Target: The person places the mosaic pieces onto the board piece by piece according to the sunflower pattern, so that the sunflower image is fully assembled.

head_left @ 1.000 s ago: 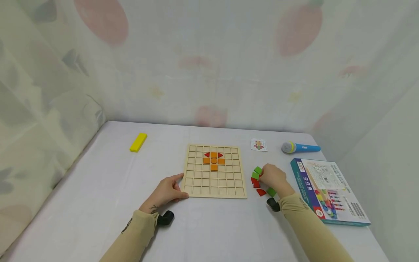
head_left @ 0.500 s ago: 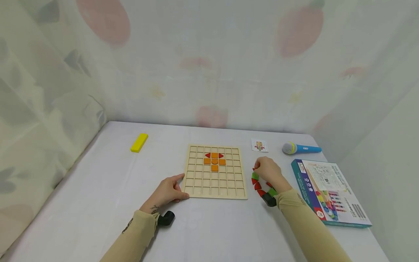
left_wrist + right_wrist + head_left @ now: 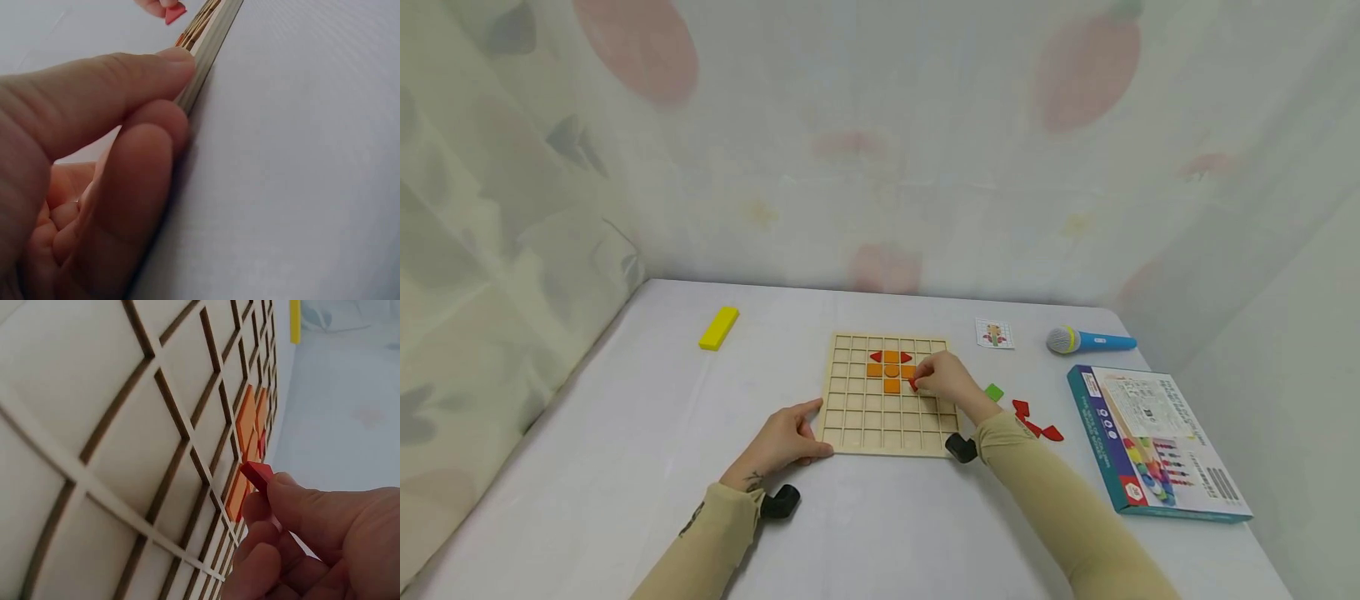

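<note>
A square wooden grid board [image 3: 872,421] lies mid-table. Orange square tiles [image 3: 891,386] form a cross on it around a round orange piece [image 3: 891,370], with a red tile [image 3: 876,357] either side of the top square. My left hand [image 3: 778,440] holds the board's near left corner, thumb and fingers at its edge in the left wrist view. Over the board, just right of the cross, my right hand [image 3: 951,382] pinches a small red tile [image 3: 257,472] between thumb and index finger. In the right wrist view this tile overlaps the orange ones.
Right of the board lie a green tile [image 3: 993,392] and several red tiles [image 3: 1052,433], partly hidden by the right sleeve. Beyond are a pattern card [image 3: 995,333], a blue toy microphone [image 3: 1101,341] and a flat box [image 3: 1172,450]. A yellow block [image 3: 719,327] lies far left.
My right hand has moved left from the loose tiles to over the board, carrying a red tile. My left hand stays at the board's corner.
</note>
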